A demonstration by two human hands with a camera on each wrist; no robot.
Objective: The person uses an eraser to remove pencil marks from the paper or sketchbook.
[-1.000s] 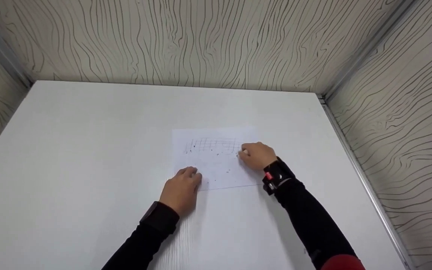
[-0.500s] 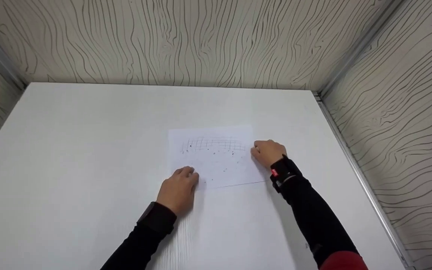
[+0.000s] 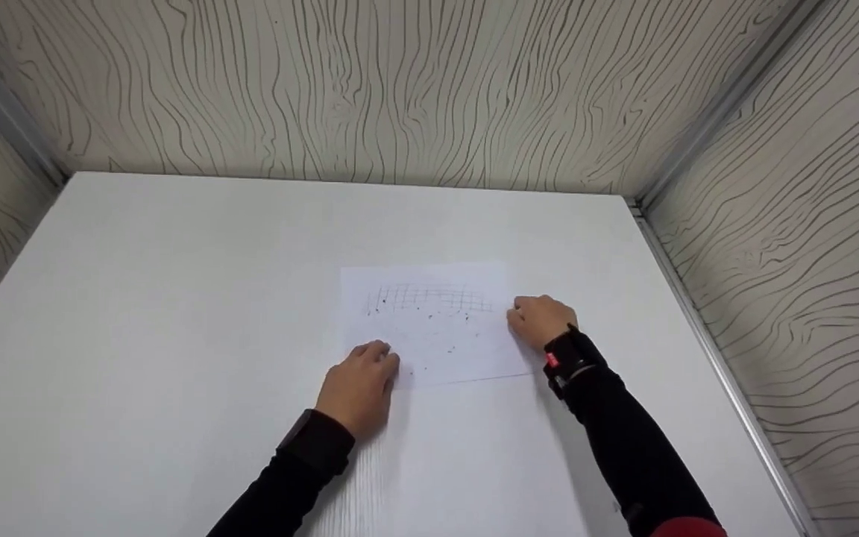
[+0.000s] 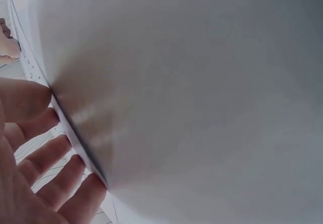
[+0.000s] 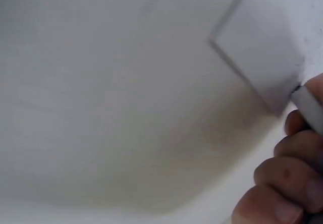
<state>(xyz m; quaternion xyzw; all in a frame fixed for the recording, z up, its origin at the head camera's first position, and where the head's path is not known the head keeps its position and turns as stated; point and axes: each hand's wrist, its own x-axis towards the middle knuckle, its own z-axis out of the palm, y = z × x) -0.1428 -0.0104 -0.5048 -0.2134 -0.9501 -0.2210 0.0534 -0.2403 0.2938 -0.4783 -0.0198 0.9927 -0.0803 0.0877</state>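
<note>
A white sheet of paper lies on the table, with a pencilled grid across its upper part and dark crumbs scattered below the lines. My left hand rests on the sheet's lower left corner; in the left wrist view its fingers extend with their tips down on the surface. At the sheet's right edge is my right hand, fingers curled. It grips a small white eraser with a darkened end, seen close to the paper in the right wrist view; the hand covers most of it.
The white table stretches around the sheet on all sides. A wood-grain panel wall rises behind it, and another wall stands along the right side.
My right hand, with the eraser, has moved right from the grid's right end to the sheet's right edge. The left hand has kept its place on the paper; the head view shifts slightly.
</note>
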